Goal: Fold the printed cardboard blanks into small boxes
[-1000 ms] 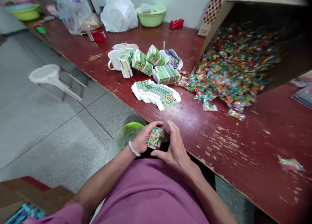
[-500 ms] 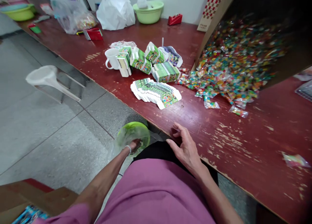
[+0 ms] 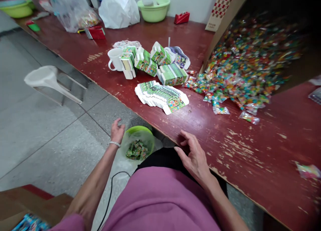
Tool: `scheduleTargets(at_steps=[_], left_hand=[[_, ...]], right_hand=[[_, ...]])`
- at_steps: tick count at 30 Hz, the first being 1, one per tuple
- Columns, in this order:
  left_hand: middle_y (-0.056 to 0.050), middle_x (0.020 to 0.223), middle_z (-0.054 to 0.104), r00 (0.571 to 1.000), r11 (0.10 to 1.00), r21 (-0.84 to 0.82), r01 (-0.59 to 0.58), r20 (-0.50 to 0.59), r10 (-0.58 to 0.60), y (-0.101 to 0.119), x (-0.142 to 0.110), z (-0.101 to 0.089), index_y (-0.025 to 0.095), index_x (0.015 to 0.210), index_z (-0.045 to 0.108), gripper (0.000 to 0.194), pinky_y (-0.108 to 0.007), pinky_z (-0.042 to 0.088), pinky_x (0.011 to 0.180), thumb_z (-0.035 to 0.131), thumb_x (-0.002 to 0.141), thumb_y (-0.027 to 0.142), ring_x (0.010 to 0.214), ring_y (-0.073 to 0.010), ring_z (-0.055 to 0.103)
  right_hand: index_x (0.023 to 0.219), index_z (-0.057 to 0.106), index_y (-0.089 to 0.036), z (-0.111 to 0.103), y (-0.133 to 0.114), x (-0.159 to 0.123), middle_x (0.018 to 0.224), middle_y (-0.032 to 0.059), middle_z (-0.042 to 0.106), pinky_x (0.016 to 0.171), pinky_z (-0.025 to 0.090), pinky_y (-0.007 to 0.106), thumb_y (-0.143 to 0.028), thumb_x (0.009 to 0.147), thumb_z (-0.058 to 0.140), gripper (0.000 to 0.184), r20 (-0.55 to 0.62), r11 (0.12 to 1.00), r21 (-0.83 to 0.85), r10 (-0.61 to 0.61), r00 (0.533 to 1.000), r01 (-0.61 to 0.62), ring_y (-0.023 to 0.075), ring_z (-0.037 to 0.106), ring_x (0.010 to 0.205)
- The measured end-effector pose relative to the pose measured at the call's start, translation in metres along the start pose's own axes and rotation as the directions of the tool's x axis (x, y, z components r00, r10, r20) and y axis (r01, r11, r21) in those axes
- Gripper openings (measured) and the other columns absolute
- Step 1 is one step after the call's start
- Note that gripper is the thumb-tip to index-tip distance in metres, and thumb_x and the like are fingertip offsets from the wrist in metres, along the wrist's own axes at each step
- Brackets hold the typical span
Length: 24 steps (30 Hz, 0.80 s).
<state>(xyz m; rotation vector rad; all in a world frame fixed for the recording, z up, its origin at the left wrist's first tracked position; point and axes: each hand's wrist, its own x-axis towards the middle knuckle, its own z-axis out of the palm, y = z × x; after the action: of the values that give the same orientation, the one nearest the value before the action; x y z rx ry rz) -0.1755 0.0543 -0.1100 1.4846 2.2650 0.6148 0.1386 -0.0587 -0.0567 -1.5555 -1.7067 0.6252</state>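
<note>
My left hand (image 3: 117, 132), with a beaded bracelet at the wrist, is raised beside a green basin (image 3: 137, 128) below the table. Nothing shows in it and its fingers are apart. Small green printed packs (image 3: 137, 150) lie in the basin on a clear plastic bag (image 3: 122, 159). At the table's front edge, my right hand (image 3: 193, 154) is half curled and holds nothing, thumb away from the fingers. Ahead of it lies a fanned stack of flat green cartons (image 3: 160, 95). Banded bundles of green cartons (image 3: 173, 74) stand behind that stack.
Wrapped candies (image 3: 240, 83) spill from a large cardboard box (image 3: 218, 30) on the red table (image 3: 200, 120). A white mug (image 3: 115, 59), a tape dispenser (image 3: 182, 17) and a pale green tub (image 3: 154, 11) stand further back. A white stool (image 3: 42, 77) is on the floor, left.
My left hand has come up out of the basin and moved left, leaving the green packs in view. My right hand stays at the table edge. The view has shifted slightly.
</note>
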Motion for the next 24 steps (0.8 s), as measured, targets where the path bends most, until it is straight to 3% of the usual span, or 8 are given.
scheduleTargets(at_steps=[3, 5, 7, 8, 9, 13, 17, 24], left_hand=[[-0.009, 0.129, 0.057, 0.978, 0.984, -0.111, -0.143, -0.17, 0.123, 0.042, -0.011, -0.021, 0.018, 0.135, 0.045, 0.04, -0.03, 0.048, 0.09, 0.039, 0.096, 0.021, 0.105, -0.0169, 0.06], [-0.006, 0.112, 0.065, 0.875, 0.86, -0.208, -0.467, -0.253, 0.414, 0.082, -0.025, -0.024, 0.019, 0.122, 0.057, 0.031, -0.03, 0.048, 0.087, 0.045, 0.095, 0.027, 0.098, -0.018, 0.061], [-0.006, 0.108, 0.067, 0.713, 0.705, -0.107, -0.701, -0.133, 0.689, 0.125, -0.036, -0.018, 0.021, 0.115, 0.064, 0.028, -0.034, 0.044, 0.092, 0.051, 0.093, 0.033, 0.099, -0.0213, 0.059], [-0.008, 0.113, 0.066, 0.653, 0.653, -0.015, -0.757, -0.054, 0.756, 0.145, -0.038, -0.011, 0.021, 0.119, 0.063, 0.032, -0.037, 0.042, 0.094, 0.054, 0.092, 0.036, 0.102, -0.0242, 0.056], [-0.011, 0.12, 0.063, 0.631, 0.628, 0.086, -0.773, 0.016, 0.775, 0.162, -0.038, -0.004, 0.02, 0.128, 0.058, 0.041, -0.04, 0.04, 0.095, 0.055, 0.092, 0.039, 0.107, -0.0275, 0.053], [-0.017, 0.126, 0.054, 0.713, 0.646, 0.34, -0.684, 0.124, 0.69, 0.197, -0.025, 0.023, 0.019, 0.129, 0.056, 0.054, -0.045, 0.04, 0.088, 0.057, 0.088, 0.054, 0.111, -0.0351, 0.046], [-0.015, 0.126, 0.052, 0.712, 0.639, 0.357, -0.681, 0.117, 0.692, 0.193, -0.015, 0.031, 0.025, 0.126, 0.058, 0.049, -0.043, 0.041, 0.086, 0.054, 0.089, 0.056, 0.111, -0.0335, 0.045], [-0.012, 0.129, 0.05, 0.725, 0.657, 0.345, -0.67, 0.116, 0.679, 0.189, -0.015, 0.032, 0.031, 0.128, 0.057, 0.049, -0.042, 0.04, 0.088, 0.055, 0.087, 0.057, 0.113, -0.0321, 0.044]], right_hand=[[0.135, 0.047, -0.022, -0.001, 0.002, 0.006, 0.117, 0.0101, 0.062, 0.078, 0.052, 0.038, -0.031, 0.087, 0.06, 0.05, 0.022, 1.0, 0.0, 0.022, 1.0, -0.022, 0.0196, 0.064, 0.082], [0.133, 0.049, -0.021, -0.002, 0.007, 0.018, 0.112, 0.0089, 0.064, 0.073, 0.053, 0.036, -0.031, 0.087, 0.059, 0.048, 0.018, 0.998, -0.003, 0.056, 0.998, -0.056, 0.0182, 0.064, 0.076], [0.13, 0.052, -0.018, -0.001, 0.016, 0.038, 0.109, 0.009, 0.065, 0.07, 0.053, 0.035, -0.031, 0.086, 0.058, 0.046, -0.037, 0.996, -0.005, 0.089, 0.995, -0.089, 0.0171, 0.063, 0.07], [0.129, 0.053, -0.016, -0.001, 0.022, 0.05, 0.11, 0.0103, 0.064, 0.071, 0.053, 0.036, -0.032, 0.086, 0.058, 0.046, -0.085, 0.996, -0.004, 0.094, 0.992, -0.095, 0.0171, 0.063, 0.069], [0.129, 0.053, -0.014, 0.0, 0.026, 0.064, 0.112, 0.0121, 0.064, 0.074, 0.053, 0.037, -0.031, 0.086, 0.057, 0.047, -0.141, 0.995, 0.001, 0.101, 0.985, -0.102, 0.0172, 0.063, 0.069], [0.135, 0.049, -0.012, 0.003, 0.039, 0.124, 0.12, 0.0166, 0.06, 0.089, 0.049, 0.043, -0.031, 0.087, 0.055, 0.052, -0.227, 0.979, -0.099, 0.151, 0.962, -0.178, 0.0268, 0.062, 0.101], [0.126, 0.057, -0.019, 0.009, 0.041, 0.167, 0.123, 0.0162, 0.057, 0.089, 0.048, 0.048, -0.039, 0.084, 0.063, 0.047, -0.222, 0.952, -0.148, 0.231, 0.947, -0.267, 0.0322, 0.06, 0.109], [0.116, 0.061, -0.018, 0.015, 0.051, 0.17, 0.121, 0.0146, 0.058, 0.091, 0.046, 0.043, -0.038, 0.08, 0.066, 0.042, -0.315, 0.96, -0.056, 0.245, 0.917, -0.275, 0.03, 0.057, 0.111]])
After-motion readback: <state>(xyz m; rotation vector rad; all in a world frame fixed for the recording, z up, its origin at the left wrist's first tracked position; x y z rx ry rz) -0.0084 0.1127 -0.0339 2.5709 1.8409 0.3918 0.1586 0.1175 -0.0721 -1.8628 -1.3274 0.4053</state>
